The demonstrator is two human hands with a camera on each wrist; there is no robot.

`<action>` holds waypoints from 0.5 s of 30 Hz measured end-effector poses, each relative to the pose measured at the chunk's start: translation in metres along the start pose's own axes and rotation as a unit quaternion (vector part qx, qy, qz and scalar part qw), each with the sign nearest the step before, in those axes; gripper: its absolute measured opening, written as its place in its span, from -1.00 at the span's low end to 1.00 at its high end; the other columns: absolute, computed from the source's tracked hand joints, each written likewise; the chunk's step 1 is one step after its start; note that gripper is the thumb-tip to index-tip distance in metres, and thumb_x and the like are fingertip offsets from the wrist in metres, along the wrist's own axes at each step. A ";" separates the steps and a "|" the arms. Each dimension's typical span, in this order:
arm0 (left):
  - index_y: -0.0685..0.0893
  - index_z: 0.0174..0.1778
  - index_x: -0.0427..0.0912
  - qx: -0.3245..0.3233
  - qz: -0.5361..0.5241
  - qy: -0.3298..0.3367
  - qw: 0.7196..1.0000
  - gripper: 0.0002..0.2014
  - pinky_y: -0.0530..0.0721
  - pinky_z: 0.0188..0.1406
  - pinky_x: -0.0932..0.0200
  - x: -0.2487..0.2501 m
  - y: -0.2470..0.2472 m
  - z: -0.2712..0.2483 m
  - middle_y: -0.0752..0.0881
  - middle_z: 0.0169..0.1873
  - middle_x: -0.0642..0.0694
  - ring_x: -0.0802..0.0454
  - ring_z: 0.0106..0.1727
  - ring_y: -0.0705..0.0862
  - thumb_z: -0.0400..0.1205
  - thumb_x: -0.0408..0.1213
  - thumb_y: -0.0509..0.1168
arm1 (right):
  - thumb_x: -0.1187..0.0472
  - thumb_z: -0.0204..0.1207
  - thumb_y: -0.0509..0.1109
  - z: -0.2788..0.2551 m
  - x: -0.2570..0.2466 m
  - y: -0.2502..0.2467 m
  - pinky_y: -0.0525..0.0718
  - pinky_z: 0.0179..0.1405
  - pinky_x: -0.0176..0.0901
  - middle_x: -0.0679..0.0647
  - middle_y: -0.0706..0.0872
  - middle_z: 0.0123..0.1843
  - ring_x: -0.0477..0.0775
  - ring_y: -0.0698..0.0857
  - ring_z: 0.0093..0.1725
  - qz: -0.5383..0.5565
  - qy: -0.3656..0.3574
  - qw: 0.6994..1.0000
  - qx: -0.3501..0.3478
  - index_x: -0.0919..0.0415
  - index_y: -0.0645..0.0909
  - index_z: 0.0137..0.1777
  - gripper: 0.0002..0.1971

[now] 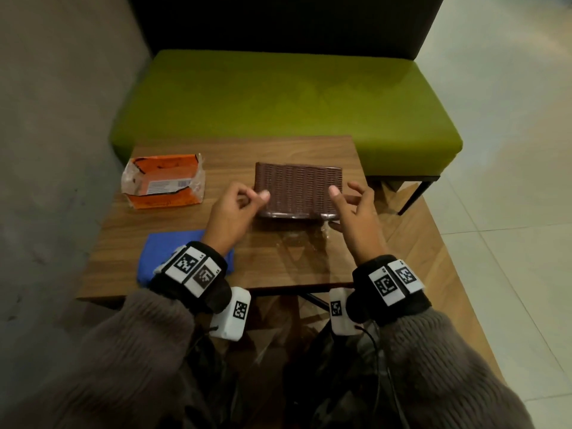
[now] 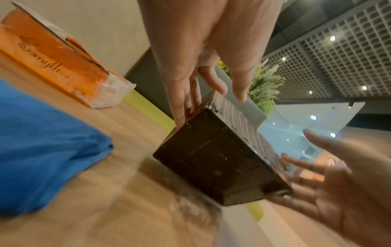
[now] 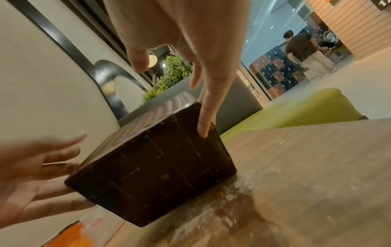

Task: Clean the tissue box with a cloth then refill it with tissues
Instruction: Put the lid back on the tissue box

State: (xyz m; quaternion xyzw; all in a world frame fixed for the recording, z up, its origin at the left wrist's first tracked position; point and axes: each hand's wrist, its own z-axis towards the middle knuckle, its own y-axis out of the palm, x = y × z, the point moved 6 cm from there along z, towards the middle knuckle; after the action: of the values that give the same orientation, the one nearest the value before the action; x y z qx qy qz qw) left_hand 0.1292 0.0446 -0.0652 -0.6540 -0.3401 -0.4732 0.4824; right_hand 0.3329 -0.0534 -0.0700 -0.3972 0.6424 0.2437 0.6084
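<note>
While it stands tipped on the wooden table [image 1: 173, 274], the brown woven tissue box [image 1: 298, 188] runs its long axis left to right across the person's front, dark base turned toward them. Left hand [image 1: 230, 212]: at the box's left end, fingers loosely spread, tips just touching that end in the wrist views, no grasp. Right hand [image 1: 356, 212]: at the right end, fingers straight, one fingertip on the base edge. Both hands flank the box about equally near. Blue cloth [image 1: 173, 252]: near left, partly under the left wrist, so the left hand looks better placed to fetch it. Orange tissue pack [image 1: 164, 181]: far left, torn open.
</note>
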 end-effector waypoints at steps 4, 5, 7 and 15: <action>0.44 0.01 -0.07 -0.004 -0.011 0.035 0.999 -0.63 0.64 0.12 0.26 -0.020 0.000 -0.022 0.61 0.05 0.03 0.02 0.17 0.63 0.45 -0.42 0.47 | 0.26 0.45 0.56 -0.008 0.021 -0.002 0.66 0.12 -0.29 0.08 0.54 0.21 0.01 0.64 0.20 -0.042 -0.059 0.997 -0.006 0.07 0.30 0.46 -0.35; 0.43 0.09 -0.02 -0.007 0.000 0.045 0.999 -0.53 0.61 0.16 0.22 -0.024 0.000 -0.025 0.60 0.04 0.03 0.04 0.16 0.62 0.42 -0.44 0.49 | 0.32 0.43 0.57 -0.009 0.029 -0.003 0.65 0.18 -0.29 0.13 0.53 0.23 0.03 0.63 0.23 -0.059 -0.066 0.996 -0.006 0.05 0.30 0.45 -0.33; 0.37 0.24 0.13 -0.011 0.029 0.048 0.998 -0.35 0.58 0.15 0.19 -0.031 0.001 -0.032 0.57 -0.02 0.01 0.10 0.11 0.60 0.38 -0.47 0.50 | 0.38 0.39 0.57 -0.014 0.046 -0.003 0.66 0.31 -0.10 0.16 0.53 0.21 0.05 0.62 0.25 -0.071 -0.060 0.996 -0.019 -0.07 0.29 0.45 -0.26; 0.39 0.28 0.23 -0.088 0.122 0.059 0.987 -0.33 0.66 0.09 0.28 -0.040 0.013 -0.046 0.41 0.19 0.00 0.10 0.22 0.54 0.44 -0.52 0.43 | 0.48 0.39 0.54 -0.033 0.070 0.000 0.67 0.33 0.06 0.20 0.45 0.33 0.07 0.60 0.31 -0.059 -0.070 0.994 -0.053 -0.16 0.26 0.51 -0.17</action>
State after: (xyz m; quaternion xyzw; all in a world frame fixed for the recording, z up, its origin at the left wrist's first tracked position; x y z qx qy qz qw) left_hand 0.1144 -0.0029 -0.1031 -0.7013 -0.1862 -0.4766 0.4963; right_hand 0.3179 -0.0944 -0.1337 -0.4483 0.5601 0.2679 0.6430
